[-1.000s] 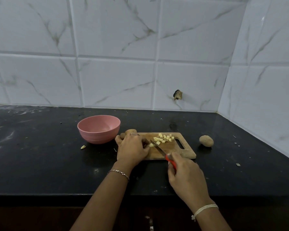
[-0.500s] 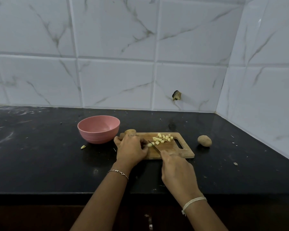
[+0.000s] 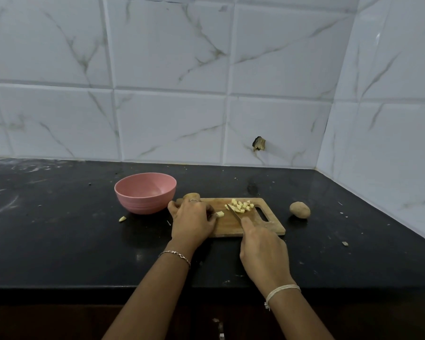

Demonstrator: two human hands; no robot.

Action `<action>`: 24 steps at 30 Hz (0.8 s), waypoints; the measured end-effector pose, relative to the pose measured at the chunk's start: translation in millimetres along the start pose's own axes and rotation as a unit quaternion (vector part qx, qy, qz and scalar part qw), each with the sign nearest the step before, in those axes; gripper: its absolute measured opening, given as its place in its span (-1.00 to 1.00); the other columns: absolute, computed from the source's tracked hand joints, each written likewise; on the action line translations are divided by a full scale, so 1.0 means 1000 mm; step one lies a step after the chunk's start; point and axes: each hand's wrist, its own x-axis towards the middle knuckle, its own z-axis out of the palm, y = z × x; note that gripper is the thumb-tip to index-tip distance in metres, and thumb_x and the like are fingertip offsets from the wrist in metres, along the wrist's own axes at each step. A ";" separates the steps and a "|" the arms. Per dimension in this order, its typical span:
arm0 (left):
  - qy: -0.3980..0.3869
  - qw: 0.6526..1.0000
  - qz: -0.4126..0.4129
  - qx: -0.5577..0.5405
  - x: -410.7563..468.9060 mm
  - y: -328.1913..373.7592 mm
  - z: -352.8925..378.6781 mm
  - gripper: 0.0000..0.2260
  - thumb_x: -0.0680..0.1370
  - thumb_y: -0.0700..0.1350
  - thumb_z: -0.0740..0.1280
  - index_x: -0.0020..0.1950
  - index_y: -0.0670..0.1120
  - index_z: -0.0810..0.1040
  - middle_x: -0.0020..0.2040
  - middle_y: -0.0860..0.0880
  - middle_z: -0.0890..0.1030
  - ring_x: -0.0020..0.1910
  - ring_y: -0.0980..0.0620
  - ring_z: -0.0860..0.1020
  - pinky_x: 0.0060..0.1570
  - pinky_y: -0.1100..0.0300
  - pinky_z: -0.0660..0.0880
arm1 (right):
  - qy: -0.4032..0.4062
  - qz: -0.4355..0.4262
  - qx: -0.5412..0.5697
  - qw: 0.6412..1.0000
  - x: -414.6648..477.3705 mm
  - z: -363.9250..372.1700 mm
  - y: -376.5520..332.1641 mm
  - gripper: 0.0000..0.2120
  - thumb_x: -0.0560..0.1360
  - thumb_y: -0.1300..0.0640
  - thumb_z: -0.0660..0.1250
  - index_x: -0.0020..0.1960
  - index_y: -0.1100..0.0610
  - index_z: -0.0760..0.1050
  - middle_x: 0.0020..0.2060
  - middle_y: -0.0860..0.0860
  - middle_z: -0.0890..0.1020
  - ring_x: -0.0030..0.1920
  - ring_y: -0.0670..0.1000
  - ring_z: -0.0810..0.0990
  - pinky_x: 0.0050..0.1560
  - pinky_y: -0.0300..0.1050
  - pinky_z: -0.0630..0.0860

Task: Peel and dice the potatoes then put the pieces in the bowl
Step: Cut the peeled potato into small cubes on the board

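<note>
Head view. Reference landmark: the wooden cutting board (image 3: 227,225), lying flat on the black counter (image 3: 59,229).

1. The left hand (image 3: 193,220) rests palm down on the left end of the board. Its fingers are curled, and the fingertips pin a small potato piece (image 3: 220,214) to the board surface. The piece projects just past the fingertips, toward the board's centre.
2. The right hand (image 3: 263,251) is over the board's near edge, closed around a knife (image 3: 233,212). The hand covers the handle; only the blade shows. The blade tip points away from the person and lies between the held piece and the diced pieces (image 3: 241,206).
3. The diced pieces lie heaped at the far side of the board, beside its handle slot.
4. An unpeeled potato (image 3: 191,196) sits at the board's far left corner, partly behind the left hand.
5. A second whole potato (image 3: 300,210) lies on the counter right of the board, apart from it.
6. The pink bowl (image 3: 142,204) stands left of the board, near its corner.
7. One stray piece (image 3: 122,218) lies on the counter, left of the board and in front of the bowl.
</note>
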 end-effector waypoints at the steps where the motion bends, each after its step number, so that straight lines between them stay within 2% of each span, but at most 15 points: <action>1: 0.000 1.000 0.000 -0.002 0.001 0.000 0.001 -0.80 0.54 0.16 0.30 0.01 0.12 0.66 0.02 0.13 0.59 0.15 0.05 0.45 0.21 -0.07 0.14 | 0.002 0.002 0.002 1.000 -0.001 0.001 0.000 -0.83 0.62 0.14 0.17 0.19 -0.03 0.32 -0.16 -0.10 0.52 -0.17 -0.08 0.54 -0.21 -0.19 0.48; 5: 0.001 1.000 0.006 -0.002 0.007 0.000 0.006 -0.78 0.53 0.19 0.32 0.01 0.12 0.66 0.02 0.10 0.59 0.15 0.05 0.46 0.18 -0.04 0.09 | 0.018 -0.012 0.020 1.000 -0.005 0.003 0.003 -0.81 0.63 0.09 0.17 0.23 -0.04 0.34 -0.13 -0.09 0.56 -0.16 -0.09 0.56 -0.18 -0.20 0.52; 9: 0.001 1.000 0.006 0.003 0.009 0.000 0.008 -0.80 0.52 0.18 0.32 -0.01 0.13 0.66 -0.01 0.10 0.59 0.14 0.04 0.47 0.19 -0.07 0.13 | 0.008 -0.025 0.024 0.999 -0.003 0.004 0.004 -0.80 0.63 0.06 0.17 0.25 -0.06 0.35 -0.08 -0.10 0.56 -0.11 -0.11 0.55 -0.12 -0.21 0.52; 18: -0.008 1.000 0.006 -0.007 0.012 -0.003 0.012 -0.80 0.52 0.19 0.32 0.02 0.16 0.65 0.00 0.10 0.59 0.12 0.04 0.48 0.18 -0.10 0.19 | 0.006 -0.028 0.021 0.999 -0.002 0.006 0.004 -0.84 0.63 0.04 0.17 0.20 -0.05 0.36 -0.12 -0.11 0.55 -0.14 -0.12 0.54 -0.15 -0.23 0.51; 24: -0.011 1.000 0.004 -0.012 0.012 -0.003 0.012 -0.82 0.52 0.20 0.32 0.02 0.18 0.65 0.02 0.11 0.57 0.11 0.05 0.48 0.14 -0.07 0.14 | -0.021 -0.048 0.013 0.999 0.004 0.004 0.001 -0.83 0.62 0.11 0.18 0.20 -0.02 0.37 -0.11 -0.09 0.54 -0.10 -0.08 0.52 -0.11 -0.18 0.50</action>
